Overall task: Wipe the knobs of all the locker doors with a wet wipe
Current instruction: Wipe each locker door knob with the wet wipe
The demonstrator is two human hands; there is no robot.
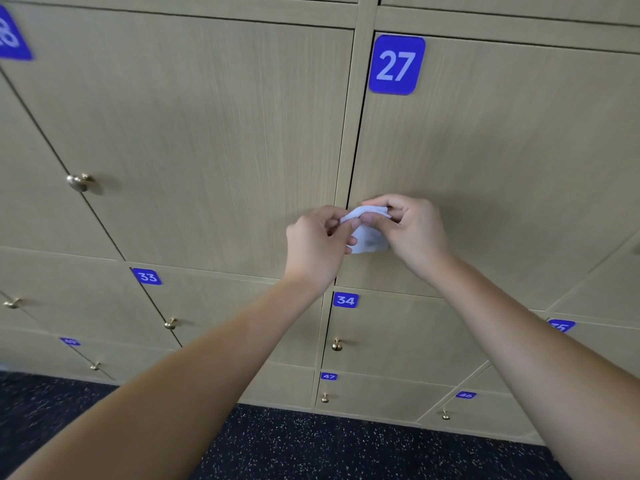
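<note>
A white wet wipe hangs bunched between both hands, in front of the lower left corner of locker door 27. My left hand pinches its left edge with thumb and fingertips. My right hand grips the top of the wipe with curled fingers. The knob of door 27 is hidden behind the hands and the wipe. A round brass knob shows on the door to the left. Smaller brass knobs sit on door 33, door 34 and door 47.
Beige wood-grain lockers with blue number plates fill the wall: 27, 33, 34. More knobs show at the lower left and the lower right. A dark speckled floor runs along the bottom.
</note>
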